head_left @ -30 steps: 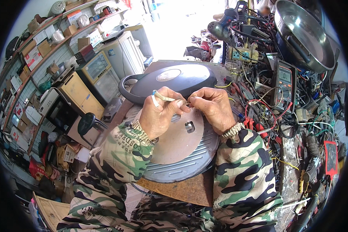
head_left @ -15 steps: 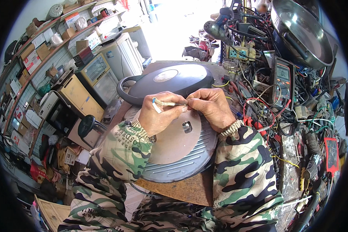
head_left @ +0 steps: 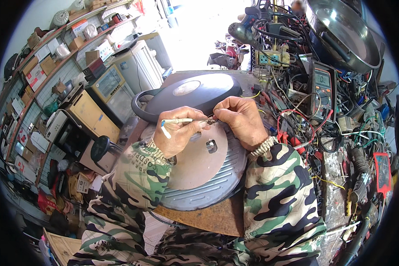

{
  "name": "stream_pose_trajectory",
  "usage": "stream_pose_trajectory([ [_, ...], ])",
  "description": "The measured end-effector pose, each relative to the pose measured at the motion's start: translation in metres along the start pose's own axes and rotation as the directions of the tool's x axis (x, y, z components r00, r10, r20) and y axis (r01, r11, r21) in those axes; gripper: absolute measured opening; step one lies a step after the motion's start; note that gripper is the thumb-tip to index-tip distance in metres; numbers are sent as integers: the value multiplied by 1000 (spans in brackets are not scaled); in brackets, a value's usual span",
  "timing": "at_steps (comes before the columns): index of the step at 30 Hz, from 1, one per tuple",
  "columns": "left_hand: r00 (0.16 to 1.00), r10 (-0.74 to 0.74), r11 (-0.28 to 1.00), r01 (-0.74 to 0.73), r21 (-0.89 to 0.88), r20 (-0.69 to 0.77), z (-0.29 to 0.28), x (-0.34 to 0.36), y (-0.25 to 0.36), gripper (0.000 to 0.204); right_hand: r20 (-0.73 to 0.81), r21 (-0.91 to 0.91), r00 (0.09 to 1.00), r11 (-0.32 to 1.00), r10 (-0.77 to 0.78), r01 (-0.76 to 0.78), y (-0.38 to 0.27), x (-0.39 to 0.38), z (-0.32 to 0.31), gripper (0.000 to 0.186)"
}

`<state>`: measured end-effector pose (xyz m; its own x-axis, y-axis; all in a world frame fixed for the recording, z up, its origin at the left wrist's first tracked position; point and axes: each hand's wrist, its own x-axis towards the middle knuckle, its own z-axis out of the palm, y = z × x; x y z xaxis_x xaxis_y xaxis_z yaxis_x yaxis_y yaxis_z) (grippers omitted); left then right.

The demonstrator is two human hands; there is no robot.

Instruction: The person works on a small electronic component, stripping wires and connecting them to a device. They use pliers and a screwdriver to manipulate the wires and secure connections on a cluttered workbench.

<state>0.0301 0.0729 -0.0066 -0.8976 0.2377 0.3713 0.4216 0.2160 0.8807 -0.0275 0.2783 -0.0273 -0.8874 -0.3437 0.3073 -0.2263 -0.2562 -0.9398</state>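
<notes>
My left hand (head_left: 176,138) pinches a thin white-sleeved wire piece (head_left: 180,120), with a bent white end and a bit of blue by the palm. Its dark, narrow tip reaches toward my right hand (head_left: 244,124). Thumb and forefinger of that hand are pressed together on the tip; exactly what they grip is too small to make out. Both hands are above a beige disc (head_left: 193,170) with a small cut-out, which lies on a round grey ribbed appliance part (head_left: 204,200). Behind them rests a dark rounded appliance shell (head_left: 164,104) with a loop handle and a silver oval.
The parts lie on a brown wooden table (head_left: 221,217). At right, a multimeter (head_left: 322,91) with red leads stands among tangled cables and tools, below a large steel pan (head_left: 348,37). A stool (head_left: 101,148), cabinets and loaded shelves (head_left: 44,66) line the left.
My left hand has turned slightly, so more of the white-sleeved piece shows. The right fingers have lifted a little and still pinch at its tip. The view has shifted slightly.
</notes>
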Motion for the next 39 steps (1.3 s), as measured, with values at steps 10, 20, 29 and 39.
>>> stream_pose_trajectory([
  [10, 990, 141, 976, -137, 167, -9, -3, 0, -5, 9, 1, -248, 999, 967, -53, 51, 8, 4, -3, 12],
  [20, 999, 41, 999, -40, 24, -20, 1, -3, 4, 9, 28, -277, 999, 960, -28, 35, 2, 3, -2, 13],
  [29, 996, 27, 999, -29, -21, -90, 2, -3, -2, 11, -86, -259, 986, 959, -143, 117, 10, 4, 4, 9],
  [39, 984, -142, 986, 132, -103, -105, -2, 4, 3, 15, 170, -778, 807, 425, -566, 462, -8, -17, 12, 15],
])
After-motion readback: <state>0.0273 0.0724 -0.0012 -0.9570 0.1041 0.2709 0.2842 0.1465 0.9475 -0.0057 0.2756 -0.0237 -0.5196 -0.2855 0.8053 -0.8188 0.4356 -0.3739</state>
